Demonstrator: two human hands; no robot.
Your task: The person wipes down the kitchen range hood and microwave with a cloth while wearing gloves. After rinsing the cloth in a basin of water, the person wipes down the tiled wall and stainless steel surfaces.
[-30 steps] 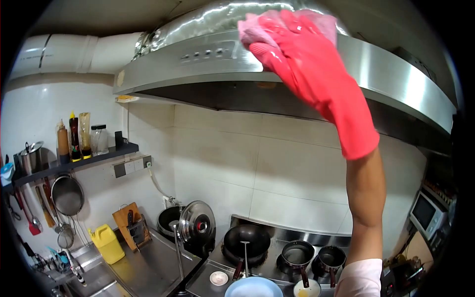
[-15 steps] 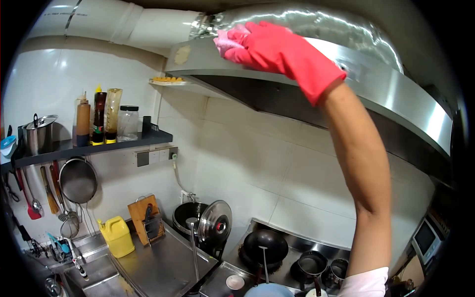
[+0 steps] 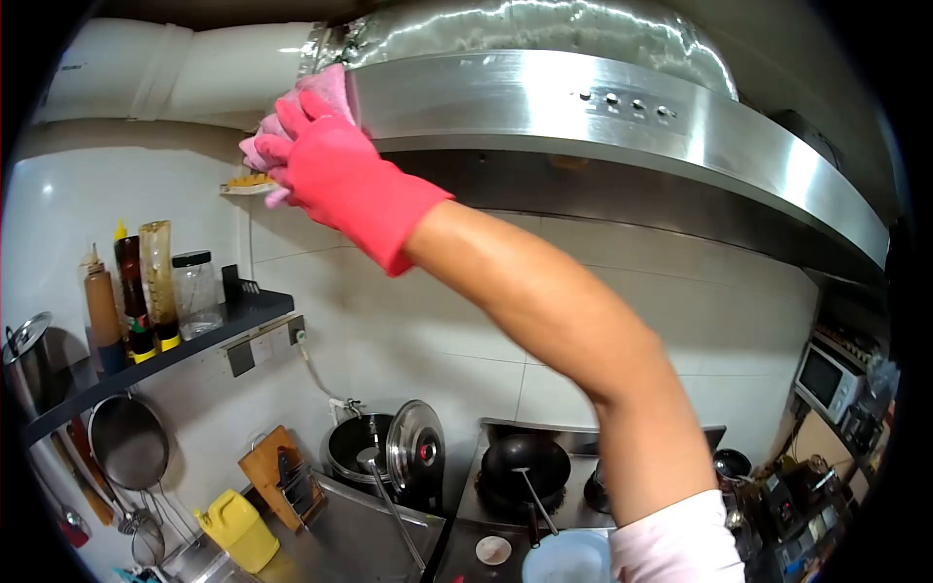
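Observation:
My right hand (image 3: 335,160), in a red rubber glove, reaches up to the left end of the stainless steel range hood (image 3: 457,97). Its fingers are bent over a pink cloth (image 3: 333,89), pressed against the hood's corner. Part of the cloth hangs out left of the fingers, and the glove hides the rest. Just below the glove, a small ledge with yellow items (image 3: 250,181) is partly covered. My left hand is out of view.
A shelf (image 3: 262,309) with sauce bottles and a jar (image 3: 197,291) is at left. Below stand a yellow jug (image 3: 238,532), a pot (image 3: 340,452) with its lid (image 3: 415,447), and a wok (image 3: 525,466) on the stove. A microwave (image 3: 829,379) stands at right.
My right hand has slid left along the hood's front to its left end, carrying the cloth. The view has shifted right, and the hood's knobs now show.

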